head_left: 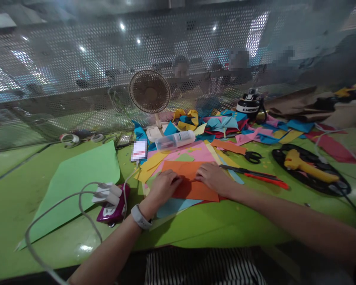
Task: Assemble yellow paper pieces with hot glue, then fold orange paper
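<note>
An orange sheet of paper (186,192) lies on a stack of coloured sheets before me, with a crease or overlapping edge across its middle. My left hand (165,185), with a pale watch band at the wrist, rests on its left part, fingers curled together at the paper. On the right part, my right hand (214,179) has its fingers bent and pressed against the paper near that crease. Both fingertips are partly hidden. Just right of my right hand lie a red and black utility knife (264,179) and black-handled scissors (253,157), partly under an orange strip.
A yellow glue gun (310,166) sits on a black tray (277,156). Left are a green sheet (86,174) and a purple power strip (111,213) with plugs and cables. Behind stand a clear bottle (175,140) lying down, a fan (150,92), and paper scraps (225,123).
</note>
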`<move>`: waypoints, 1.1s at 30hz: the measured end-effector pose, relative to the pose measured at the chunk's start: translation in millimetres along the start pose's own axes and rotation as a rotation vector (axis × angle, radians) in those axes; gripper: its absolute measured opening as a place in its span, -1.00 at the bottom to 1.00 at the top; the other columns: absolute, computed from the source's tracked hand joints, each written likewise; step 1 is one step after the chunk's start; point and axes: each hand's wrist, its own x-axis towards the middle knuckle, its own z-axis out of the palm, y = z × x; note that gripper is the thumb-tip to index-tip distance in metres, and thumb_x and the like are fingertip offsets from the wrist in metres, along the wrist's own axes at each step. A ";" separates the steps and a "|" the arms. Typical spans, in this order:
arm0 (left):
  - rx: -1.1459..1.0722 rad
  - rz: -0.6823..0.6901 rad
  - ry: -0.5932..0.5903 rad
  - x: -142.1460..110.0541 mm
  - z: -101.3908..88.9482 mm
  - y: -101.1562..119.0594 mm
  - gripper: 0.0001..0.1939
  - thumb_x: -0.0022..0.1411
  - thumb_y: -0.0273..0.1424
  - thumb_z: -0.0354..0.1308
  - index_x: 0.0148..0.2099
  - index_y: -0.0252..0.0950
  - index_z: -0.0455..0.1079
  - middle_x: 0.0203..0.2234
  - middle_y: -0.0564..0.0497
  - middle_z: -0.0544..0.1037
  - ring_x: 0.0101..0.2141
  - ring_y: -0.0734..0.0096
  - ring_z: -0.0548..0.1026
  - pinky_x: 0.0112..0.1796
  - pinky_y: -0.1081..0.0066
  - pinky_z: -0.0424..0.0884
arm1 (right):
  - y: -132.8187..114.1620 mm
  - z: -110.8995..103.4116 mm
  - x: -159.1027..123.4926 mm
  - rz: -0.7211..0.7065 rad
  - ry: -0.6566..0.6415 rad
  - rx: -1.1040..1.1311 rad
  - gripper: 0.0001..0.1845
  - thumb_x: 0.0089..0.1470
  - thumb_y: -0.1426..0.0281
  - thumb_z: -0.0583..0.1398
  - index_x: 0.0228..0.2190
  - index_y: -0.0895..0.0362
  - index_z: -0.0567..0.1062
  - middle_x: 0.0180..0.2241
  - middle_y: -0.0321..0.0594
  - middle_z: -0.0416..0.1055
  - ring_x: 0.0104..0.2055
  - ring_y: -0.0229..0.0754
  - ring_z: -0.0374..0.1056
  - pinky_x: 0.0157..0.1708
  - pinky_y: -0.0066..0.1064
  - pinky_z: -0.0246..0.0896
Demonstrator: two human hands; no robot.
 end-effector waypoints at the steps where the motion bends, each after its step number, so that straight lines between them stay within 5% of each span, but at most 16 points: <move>1: 0.017 -0.011 0.009 -0.1 1.1 -1.5 -0.73 0.32 -0.27 -0.04 -0.30 -0.28 0.41 -0.40 -0.03 0.51 -0.35 0.32 0.45 -0.30 0.34 0.32 | 1.0 0.2 0.8 0.023 -0.006 0.023 -0.77 0.23 0.30 0.09 -0.38 0.16 0.43 -0.36 -0.18 0.43 -0.25 -0.13 0.30 -0.24 -0.31 -0.03; 8: 0.192 -0.036 0.025 -1.6 2.2 2.6 -0.75 0.34 -0.30 -0.07 -0.25 -0.28 0.38 -0.33 -0.05 0.52 -0.27 0.25 0.46 -0.15 0.19 0.29 | 4.8 -3.0 3.6 0.125 -0.025 0.222 -0.78 0.19 0.28 0.14 -0.40 0.14 0.45 -0.37 -0.23 0.45 -0.26 -0.15 0.33 -0.27 -0.34 -0.01; 12: 0.258 0.090 -0.008 -7.1 7.6 15.7 -0.68 0.36 -0.44 -0.16 0.06 -0.27 0.32 0.01 -0.12 0.45 0.02 0.18 0.37 0.08 0.10 0.12 | 6.3 -5.2 4.2 0.136 -0.038 0.274 -0.78 0.15 0.27 0.17 -0.42 0.15 0.47 -0.40 -0.23 0.46 -0.30 -0.15 0.34 -0.30 -0.35 0.03; 16: 0.194 0.204 -0.155 -12.7 16.5 24.9 -0.42 0.37 -0.13 -0.24 0.30 -0.36 0.00 0.25 -0.20 0.12 0.25 0.23 0.05 0.20 0.17 -0.06 | 5.6 -7.4 5.7 0.151 -0.042 0.284 -0.81 0.15 0.31 0.18 -0.41 0.16 0.48 -0.40 -0.22 0.47 -0.32 -0.17 0.34 -0.31 -0.37 0.04; 20: 0.182 0.234 -0.222 -15.7 18.1 25.6 -0.19 0.27 0.09 -0.29 0.35 -0.39 -0.18 0.30 -0.20 -0.08 0.29 0.22 -0.12 0.24 0.16 -0.18 | 5.9 -10.5 8.2 0.163 -0.077 0.298 -0.79 0.15 0.28 0.18 -0.42 0.16 0.48 -0.40 -0.24 0.48 -0.31 -0.19 0.35 -0.30 -0.37 -0.01; 33: 0.188 0.215 -0.288 -15.3 17.4 23.9 -0.24 0.27 0.10 -0.31 0.37 -0.20 -0.24 0.32 -0.04 -0.19 0.29 0.27 -0.20 0.24 0.13 -0.20 | 21.3 -24.1 -0.3 0.286 -0.191 0.206 -0.81 0.16 0.29 0.17 -0.42 0.13 0.45 -0.38 -0.28 0.49 -0.32 -0.19 0.34 -0.29 -0.35 -0.10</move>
